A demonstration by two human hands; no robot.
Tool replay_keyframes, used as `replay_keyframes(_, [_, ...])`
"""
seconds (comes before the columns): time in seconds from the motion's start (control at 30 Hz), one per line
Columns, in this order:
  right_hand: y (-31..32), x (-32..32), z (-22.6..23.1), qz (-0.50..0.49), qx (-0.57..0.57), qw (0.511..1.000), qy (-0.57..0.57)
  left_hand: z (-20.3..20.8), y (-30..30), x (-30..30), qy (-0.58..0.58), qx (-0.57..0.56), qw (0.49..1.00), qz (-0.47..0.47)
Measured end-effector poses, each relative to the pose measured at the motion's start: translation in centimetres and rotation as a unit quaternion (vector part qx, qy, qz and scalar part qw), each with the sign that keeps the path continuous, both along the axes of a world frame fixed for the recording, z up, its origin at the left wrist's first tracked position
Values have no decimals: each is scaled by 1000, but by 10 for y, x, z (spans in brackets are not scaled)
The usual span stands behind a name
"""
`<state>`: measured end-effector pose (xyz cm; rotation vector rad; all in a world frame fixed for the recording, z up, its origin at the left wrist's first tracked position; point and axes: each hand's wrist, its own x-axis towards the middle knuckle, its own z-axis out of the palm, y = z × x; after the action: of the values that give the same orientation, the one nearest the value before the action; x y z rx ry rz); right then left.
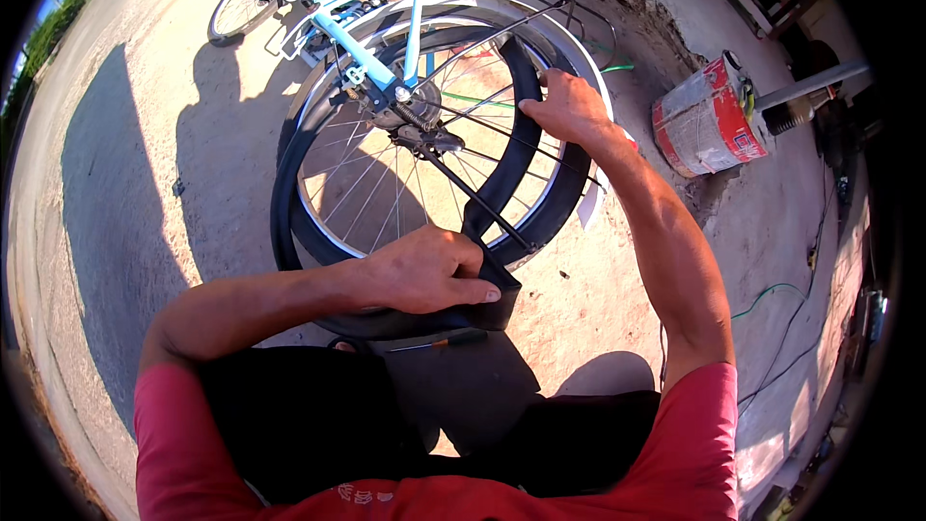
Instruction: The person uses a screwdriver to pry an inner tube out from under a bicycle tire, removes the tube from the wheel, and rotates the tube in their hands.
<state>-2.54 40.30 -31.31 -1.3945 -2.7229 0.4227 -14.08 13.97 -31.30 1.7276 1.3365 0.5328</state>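
Observation:
A bicycle with a light-blue frame (371, 56) lies with its spoked wheel (362, 178) in front of me. A flat black rubber inner tube (508, 164) loops around the near side of the wheel and crosses over its spokes. My left hand (429, 268) is closed around the tube at the wheel's near edge, where the rubber folds over beside the thumb. At the far right of the wheel, my right hand (569, 108) grips the tube with the thumb on its inner edge. Some of its fingertips are hidden.
A dented red-and-white bucket (709, 121) lies tilted on the right, near a metal pipe (810, 87). A screwdriver (449, 341) lies by my knees. Another bicycle wheel (253, 5) is at the far left. Thin cables (796, 328) run along the right-hand ground.

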Motion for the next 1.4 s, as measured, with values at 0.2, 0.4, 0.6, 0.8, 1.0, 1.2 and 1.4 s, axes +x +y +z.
replay_keyframes(0.2, [47, -8, 11, -124, 67, 977, 158, 9, -10, 5, 61, -95, 987, -113])
replay_keyframes(0.4, [55, -18, 1, -161, 18, 963, 217, 5, -22, -8, 161, -116, 977, -81])
replay_keyframes(0.6, [26, 7, -1, -78, 37, 978, 189, -11, -19, -10, 65, -169, 979, 91])
replay_keyframes(0.8, [-52, 61, 19, 39, -37, 959, 280, -16, -16, -6, -75, -298, 925, 224])
replay_keyframes(1.0, [-113, 126, 28, 23, -409, 911, 57, -7, -3, 14, -74, -307, 917, 243])
replay_keyframes(1.2, [-154, 125, -17, 15, -592, 799, 107, -32, 18, 24, -170, -341, 906, 184])
replay_keyframes(1.4, [-165, 130, -47, -94, -572, 760, 293, -17, 27, 38, -181, -323, 908, 193])
